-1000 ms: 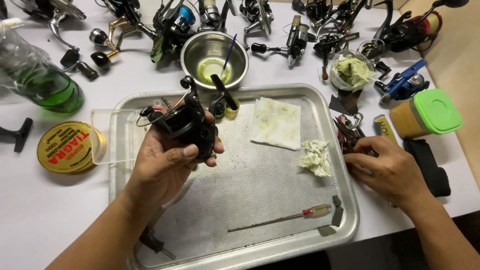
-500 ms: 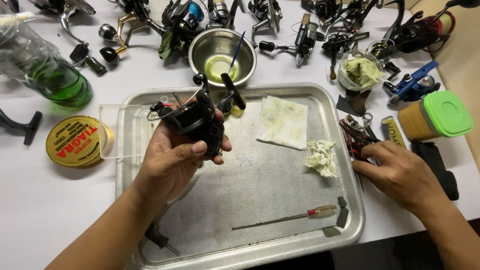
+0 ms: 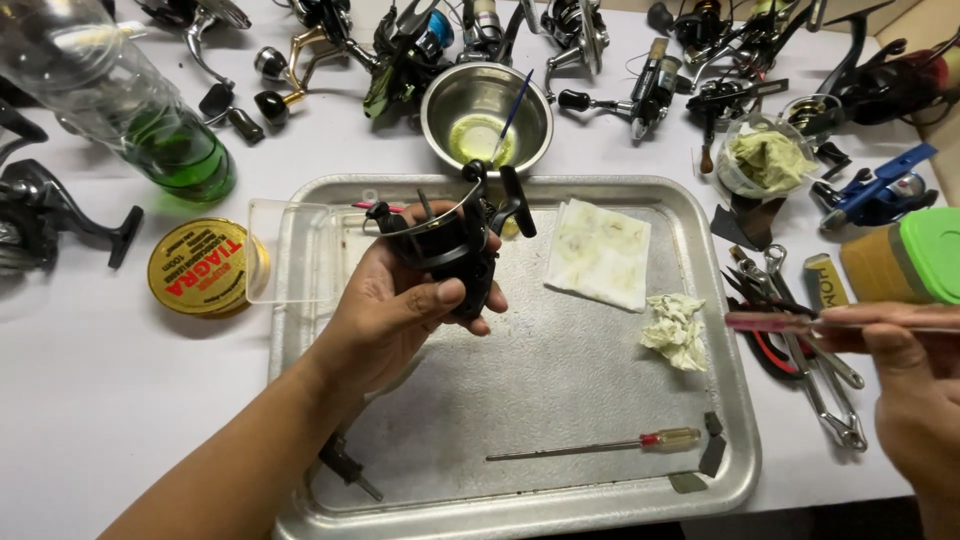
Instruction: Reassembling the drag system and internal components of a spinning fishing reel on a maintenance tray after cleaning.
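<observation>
White tabletop [image 3: 80,420] crowded with fishing reels, metal tray [image 3: 560,400] at centre. Left hand [image 3: 395,310] wrapped shut around black spinning reel [image 3: 450,245], held up over tray's near-left part, bail and handle toward steel bowl [image 3: 487,115]. Right hand [image 3: 915,385] off tray's right edge, fingers pinched closed on thin pink-handled tool [image 3: 790,322] above pliers. Likely mid-servicing, tool just fetched; next move probably bringing tip across to reel, steady aim needed. Screwdriver [image 3: 600,447] idle on tray.
</observation>
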